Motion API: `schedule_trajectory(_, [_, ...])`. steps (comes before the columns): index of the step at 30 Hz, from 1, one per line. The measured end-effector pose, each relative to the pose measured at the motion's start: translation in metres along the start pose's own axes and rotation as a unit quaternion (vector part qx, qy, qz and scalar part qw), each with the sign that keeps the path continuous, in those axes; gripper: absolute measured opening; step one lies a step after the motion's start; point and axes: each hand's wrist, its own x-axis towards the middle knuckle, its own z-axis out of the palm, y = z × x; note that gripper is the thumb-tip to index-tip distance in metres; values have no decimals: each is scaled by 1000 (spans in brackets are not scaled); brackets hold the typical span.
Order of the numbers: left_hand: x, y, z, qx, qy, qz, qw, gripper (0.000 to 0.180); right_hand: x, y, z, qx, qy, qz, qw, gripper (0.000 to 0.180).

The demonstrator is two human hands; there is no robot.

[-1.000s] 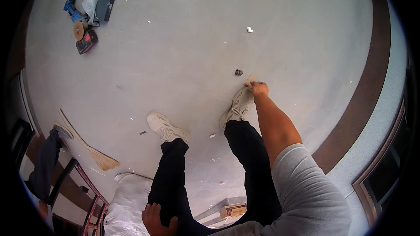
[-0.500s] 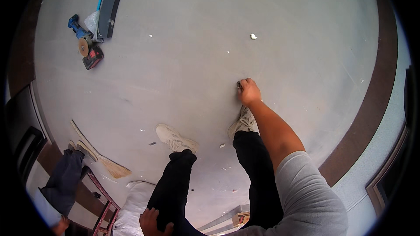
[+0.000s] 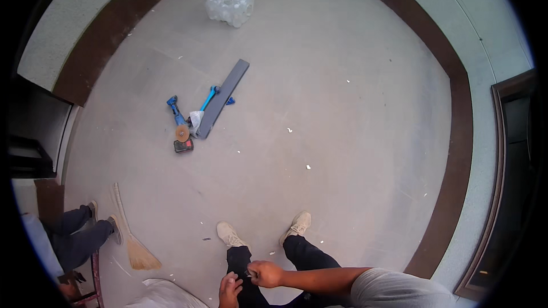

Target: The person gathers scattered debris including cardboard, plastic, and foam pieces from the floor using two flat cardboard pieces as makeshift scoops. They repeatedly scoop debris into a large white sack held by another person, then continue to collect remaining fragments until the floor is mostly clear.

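Observation:
My right hand [image 3: 266, 274] is in front of my legs at the lower middle, its fingers closed round a small dark object [image 3: 249, 274]. Most of that object is hidden by the fingers, so I cannot make out its kind. Close by on the left, my left hand [image 3: 230, 290] is raised with its fingers loosely bent and apart, holding nothing that shows. The two hands are near each other, above my dark trousers and pale shoes [image 3: 229, 234].
Ahead on the left lie a blue angle grinder [image 3: 181, 131], a blue-handled hammer [image 3: 209, 98] and a long grey bar [image 3: 225, 97]. Farther off stands a pack of clear bottles [image 3: 230, 7]. A broom [image 3: 136, 248] lies near another person's legs [image 3: 85, 236]. White sack [image 3: 165, 295] at lower left.
My right hand has come up from the floor beside my right shoe, bringing the small dark object to my lap. The left hand has moved off my thigh toward it. The view has tilted up.

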Motion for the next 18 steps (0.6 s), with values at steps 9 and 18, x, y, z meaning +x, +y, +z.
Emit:
schedule_trajectory(9, [-105,106,48,-443,-348,26,826,44,-20,-272,-79,-310,-38,-147,938,43])
schedule_trajectory(18, [-194,215,-122,-260,-72,221,937,18,30,-409,-13,-105,-25,-111,988,29])
